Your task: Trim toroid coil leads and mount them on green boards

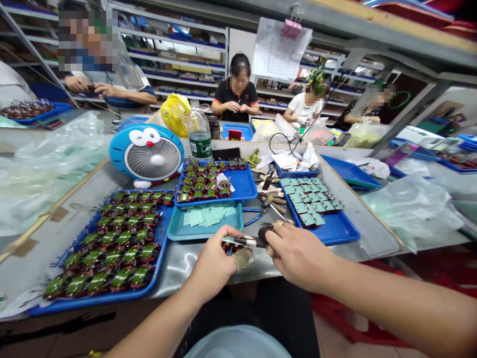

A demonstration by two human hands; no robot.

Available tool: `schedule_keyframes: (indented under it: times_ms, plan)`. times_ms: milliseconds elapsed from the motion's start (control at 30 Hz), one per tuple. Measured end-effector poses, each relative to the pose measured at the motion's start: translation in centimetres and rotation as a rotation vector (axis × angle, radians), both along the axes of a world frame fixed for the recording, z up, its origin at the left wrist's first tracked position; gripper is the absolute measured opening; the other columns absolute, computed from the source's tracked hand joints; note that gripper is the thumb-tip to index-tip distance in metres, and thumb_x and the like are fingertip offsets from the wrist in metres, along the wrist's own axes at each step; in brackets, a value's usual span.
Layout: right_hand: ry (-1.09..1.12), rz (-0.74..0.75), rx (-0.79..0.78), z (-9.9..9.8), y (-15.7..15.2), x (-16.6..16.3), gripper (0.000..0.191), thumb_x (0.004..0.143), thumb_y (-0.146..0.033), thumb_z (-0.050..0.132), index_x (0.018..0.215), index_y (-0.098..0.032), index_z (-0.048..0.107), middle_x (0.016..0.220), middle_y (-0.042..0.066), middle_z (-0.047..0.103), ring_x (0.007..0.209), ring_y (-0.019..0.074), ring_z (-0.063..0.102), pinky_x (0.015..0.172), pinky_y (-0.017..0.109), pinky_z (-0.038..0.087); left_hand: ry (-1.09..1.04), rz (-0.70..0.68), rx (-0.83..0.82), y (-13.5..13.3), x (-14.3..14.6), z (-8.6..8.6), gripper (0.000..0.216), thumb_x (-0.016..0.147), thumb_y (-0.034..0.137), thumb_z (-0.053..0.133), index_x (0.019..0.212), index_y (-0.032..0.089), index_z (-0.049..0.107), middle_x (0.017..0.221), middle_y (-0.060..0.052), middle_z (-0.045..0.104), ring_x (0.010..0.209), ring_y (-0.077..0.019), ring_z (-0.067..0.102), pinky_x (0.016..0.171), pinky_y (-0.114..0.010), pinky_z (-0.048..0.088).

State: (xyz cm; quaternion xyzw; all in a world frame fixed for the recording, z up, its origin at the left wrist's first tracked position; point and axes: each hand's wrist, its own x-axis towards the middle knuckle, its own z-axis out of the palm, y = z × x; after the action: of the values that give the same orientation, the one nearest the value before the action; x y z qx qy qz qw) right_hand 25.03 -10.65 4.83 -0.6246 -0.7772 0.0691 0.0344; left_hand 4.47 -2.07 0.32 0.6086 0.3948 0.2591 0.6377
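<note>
The left grip [212, 263] is clamping a slim black-and-silver tool [242, 242] steadily, the right grip [300, 256] closed around its dark end.

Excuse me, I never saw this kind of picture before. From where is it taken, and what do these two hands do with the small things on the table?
This picture comes from a camera worn on a person's head, looking forward and down, so the two bare arms are that person's own. The left hand and the right hand both hold a slim black-and-white tool. Under it is a small dark part, too hidden to identify. On the metal-topped bench, a large blue tray holds rows of green wire-wound coils. A teal tray holds pale green paper slips. Co-workers sit across the bench.
</note>
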Motion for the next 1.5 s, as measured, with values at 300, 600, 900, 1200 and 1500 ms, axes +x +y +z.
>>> schedule_keyframes:
  times_ms: [300,600,900,1200,1500]
  plan:
    - [1.578,-0.654,0.012,-8.0,-1.1,-6.4,0.049,0.093,-0.052,0.072,0.131,-0.026,0.055,0.098,0.001,0.07,0.085,0.0205,0.067,0.08,0.033,0.053,-0.21,0.016,-0.272,0.2,-1.5,-0.9,0.05,0.083,0.045,0.083,0.12,0.022,0.058,0.114,-0.008,0.074,0.097,-0.0237,0.07,0.088,-0.036,0.056]
    - [2.287,-0.522,-0.215,-7.2,0.5,-6.8,0.061,0.079,-0.044,0.091,0.129,-0.03,0.058,0.108,0.0,0.075,0.091,0.0176,0.073,0.082,0.028,0.056,-0.245,-0.138,-0.025,-2.8,-1.3,-1.2,0.087,0.097,0.054,0.065,0.166,0.037,0.015,0.16,-0.014,0.047,0.145,-0.0342,0.048,0.119,-0.05,0.04]
    - [2.192,-0.645,-0.204,-8.5,-0.1,-6.8,0.048,0.088,-0.044,0.083,0.123,-0.028,0.055,0.096,0.0,0.073,0.081,0.0185,0.071,0.063,0.026,0.056,-0.039,0.011,0.13,-1.3,-0.7,-0.6,0.05,0.082,0.04,0.085,0.12,0.024,0.057,0.108,-0.007,0.077,0.089,-0.0243,0.075,0.077,-0.031,0.06]
    - [2.024,-0.796,-0.213,-12.5,-2.2,-6.7,0.059,0.082,-0.048,0.087,0.125,-0.024,0.055,0.093,0.003,0.073,0.078,0.0208,0.071,0.062,0.032,0.059,0.187,0.197,0.247,-0.4,-1.3,-0.3,0.061,0.069,0.03,0.089,0.118,0.024,0.052,0.1,-0.004,0.078,0.08,-0.0245,0.076,0.068,-0.032,0.061]
    - [1.969,-0.857,-0.201,-13.7,-2.6,-6.9,0.081,0.075,-0.055,0.09,0.137,-0.02,0.052,0.09,0.007,0.077,0.077,0.0252,0.072,0.059,0.034,0.059,0.179,0.24,0.229,-0.3,-1.4,0.4,0.078,0.071,0.032,0.088,0.134,0.026,0.043,0.107,-0.005,0.075,0.079,-0.0236,0.075,0.071,-0.033,0.06]
